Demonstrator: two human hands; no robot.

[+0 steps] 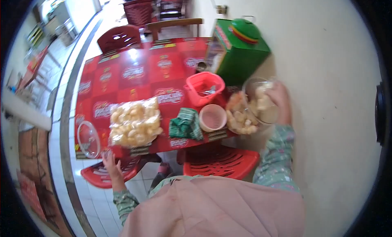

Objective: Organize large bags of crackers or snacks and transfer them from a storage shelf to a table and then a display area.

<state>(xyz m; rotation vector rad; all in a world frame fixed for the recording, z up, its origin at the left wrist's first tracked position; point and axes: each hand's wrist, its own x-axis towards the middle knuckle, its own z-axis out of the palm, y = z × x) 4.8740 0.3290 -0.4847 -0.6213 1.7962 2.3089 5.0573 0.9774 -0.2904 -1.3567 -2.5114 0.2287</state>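
At the wall end of the table, my right hand (279, 96) grips a pack of pale crackers (262, 97) at the mouth of a clear plastic jar (256, 80). Blur hides where the pack ends and how deep it sits. Beside it, more crackers (242, 122) show through clear plastic. My left hand (112, 167) has its fingers apart at the table's near edge, just below a clear round lid (88, 139), and holds nothing. A large clear bag of puffed crackers (135, 123) lies flat on the table between my hands.
On the red patterned tablecloth (134, 72) stand a pink basket with cutlery (196, 97), a pale plastic tub (213, 129), a green checked cloth (185, 126) and a green tin box (235, 58). Red plastic chairs (220, 163) (105, 175) are tucked at the near side. A wall (324, 114) bounds the right.
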